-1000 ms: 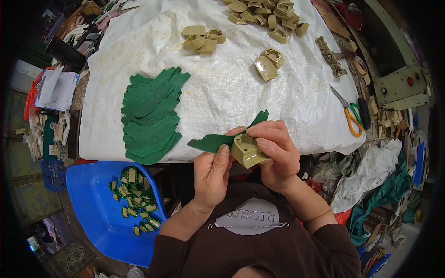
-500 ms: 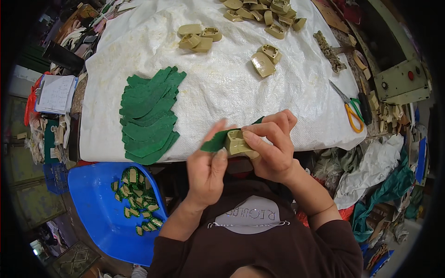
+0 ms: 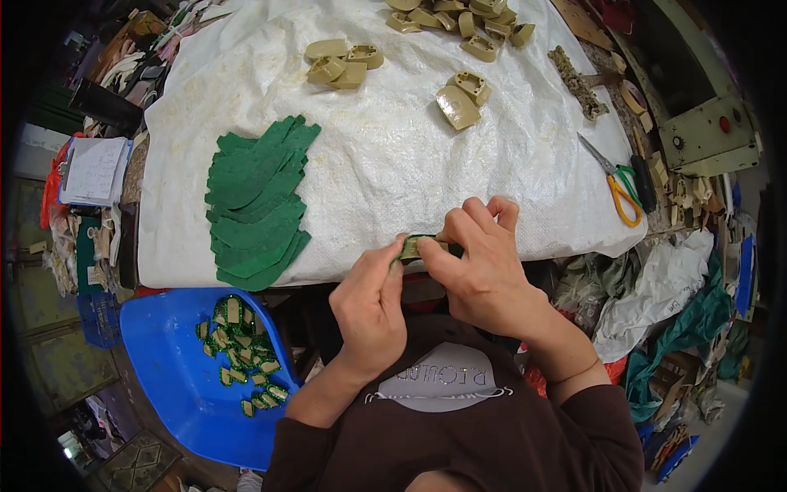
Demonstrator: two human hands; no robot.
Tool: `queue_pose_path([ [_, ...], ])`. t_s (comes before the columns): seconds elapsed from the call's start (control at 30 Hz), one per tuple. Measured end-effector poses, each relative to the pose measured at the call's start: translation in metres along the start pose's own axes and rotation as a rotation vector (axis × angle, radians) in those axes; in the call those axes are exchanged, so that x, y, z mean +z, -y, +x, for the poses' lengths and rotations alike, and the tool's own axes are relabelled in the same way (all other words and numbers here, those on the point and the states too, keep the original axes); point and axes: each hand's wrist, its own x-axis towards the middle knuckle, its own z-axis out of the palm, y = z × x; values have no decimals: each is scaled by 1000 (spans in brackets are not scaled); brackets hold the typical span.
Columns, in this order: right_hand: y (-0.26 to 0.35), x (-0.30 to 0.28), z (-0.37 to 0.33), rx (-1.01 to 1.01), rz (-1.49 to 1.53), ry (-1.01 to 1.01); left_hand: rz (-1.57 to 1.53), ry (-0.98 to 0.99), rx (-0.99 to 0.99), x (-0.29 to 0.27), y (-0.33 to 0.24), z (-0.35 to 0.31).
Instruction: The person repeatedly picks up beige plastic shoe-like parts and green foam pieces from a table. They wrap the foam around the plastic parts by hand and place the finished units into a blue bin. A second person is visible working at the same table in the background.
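The worker's left hand [image 3: 367, 303] and right hand [image 3: 485, 266] pinch a block [image 3: 411, 249] and green cloth [image 3: 397, 266] at the sheet's [image 3: 385, 164] six o'clock edge. From there, I see a tub [image 3: 180, 394] at eight o'clock.

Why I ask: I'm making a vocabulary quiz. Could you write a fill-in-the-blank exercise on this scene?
Left hand and right hand hold ____ cloth against a beige plastic piece.
Stacked dark-green cloth pieces lie on a ____ woven sheet.
A blue plastic tub stands at the person's ____ side.
Missing: green; white; left.
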Motion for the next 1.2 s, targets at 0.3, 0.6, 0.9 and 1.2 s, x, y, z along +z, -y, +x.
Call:
queue_pose_path([
  [0.3,-23,16,-1,-2,321,-227,-150,-57,140,2,9,10],
  [0.6,-24,8,-3,-24,671,-81,-96,-110,481,6,19,24],
  [0.9,-21,16,-1,-152,558,-151,-95,-183,528,7,18,15],
  [1.2,-11,0,8,-141,444,-133,89,-269,557,-19,28,21],
])
